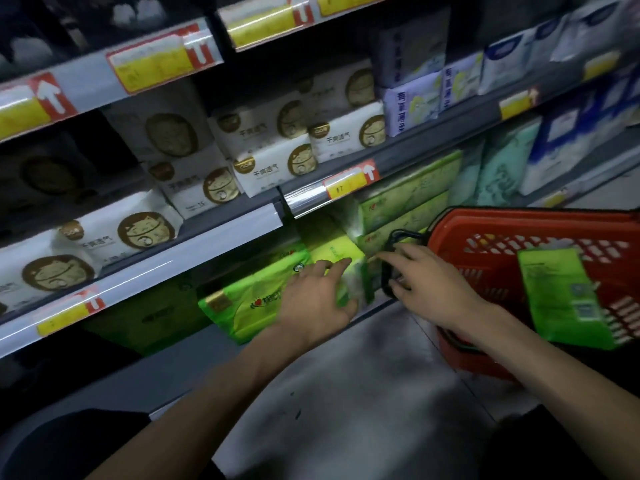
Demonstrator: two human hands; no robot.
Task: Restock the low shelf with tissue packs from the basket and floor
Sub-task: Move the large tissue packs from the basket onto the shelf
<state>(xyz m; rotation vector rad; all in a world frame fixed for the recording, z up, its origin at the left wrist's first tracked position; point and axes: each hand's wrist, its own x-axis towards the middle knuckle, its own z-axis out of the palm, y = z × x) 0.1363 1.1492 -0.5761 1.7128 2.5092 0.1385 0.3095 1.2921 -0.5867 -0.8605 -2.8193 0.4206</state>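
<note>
A bright green tissue pack (337,263) stands at the front of the low shelf (173,372), between other green packs. My left hand (317,299) lies on its left side with fingers stretched over the top. My right hand (422,275) touches its right side with fingers spread, in front of the black basket handle (398,237). A larger green pack (242,306) leans at the shelf's front edge under my left wrist. The red basket (519,237) sits on the floor to the right with one green tissue pack (561,299) standing inside.
Stacked green packs (405,206) fill the low shelf behind the hands. White packs with a cat face (270,147) sit on the shelf above, with yellow price tags (343,185) on its rail. Grey floor (346,393) lies in front. Blue and teal packs (502,168) stand further right.
</note>
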